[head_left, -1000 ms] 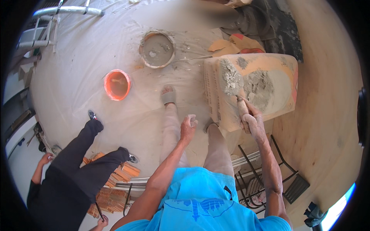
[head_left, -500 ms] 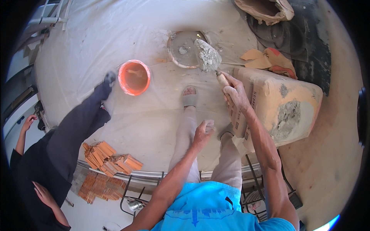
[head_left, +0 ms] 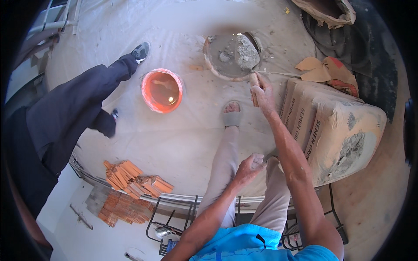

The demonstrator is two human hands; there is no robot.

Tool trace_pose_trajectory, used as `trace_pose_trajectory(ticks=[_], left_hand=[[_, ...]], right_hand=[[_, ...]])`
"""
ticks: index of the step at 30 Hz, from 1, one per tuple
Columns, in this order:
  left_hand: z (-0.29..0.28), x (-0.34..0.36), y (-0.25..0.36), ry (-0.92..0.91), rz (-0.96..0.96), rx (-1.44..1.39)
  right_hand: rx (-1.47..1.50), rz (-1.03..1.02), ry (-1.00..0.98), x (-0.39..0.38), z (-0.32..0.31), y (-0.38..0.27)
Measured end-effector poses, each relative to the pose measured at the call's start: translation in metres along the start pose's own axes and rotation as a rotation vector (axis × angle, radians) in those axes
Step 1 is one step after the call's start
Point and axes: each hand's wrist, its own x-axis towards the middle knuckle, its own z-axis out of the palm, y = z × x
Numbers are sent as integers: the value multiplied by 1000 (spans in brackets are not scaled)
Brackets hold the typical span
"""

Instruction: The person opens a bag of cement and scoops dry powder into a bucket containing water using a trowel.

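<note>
My right hand (head_left: pixel 264 93) is closed round the wooden handle of a trowel (head_left: pixel 254 80). Its blade carries a thick lump of grey mortar (head_left: pixel 248 53) and is over the right part of a round basin (head_left: pixel 209 65). Wet grey mix (head_left: pixel 222 45) lies inside that basin; whether the blade touches it I cannot tell. My left hand (head_left: pixel 250 168) is curled into a loose fist in front of my legs, with nothing visible in it.
An orange bucket (head_left: pixel 146 99) with liquid stands left of the basin. Paper cement bags (head_left: pixel 324 111) are stacked on the right, near torn paper (head_left: pixel 337 76). Orange bricks (head_left: pixel 137 178) lie lower left. Another person's dark-trousered leg (head_left: pixel 82 89) is at the left.
The mortar-laden trowel has moved from the basin's right edge to over its inside. My left fist has come lower. The other person has stepped forward past the bucket, and my view has shifted.
</note>
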Motion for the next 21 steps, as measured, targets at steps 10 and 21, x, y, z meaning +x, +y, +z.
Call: trace_pose_trajectory(ticks=[10,21], left_hand=[[-1,-1,-8,-69,78,121],[-3,-7,3,-121,-17,33]], right_hand=[[200,0,188,14,71,25],[141,23,234,23,84,25]])
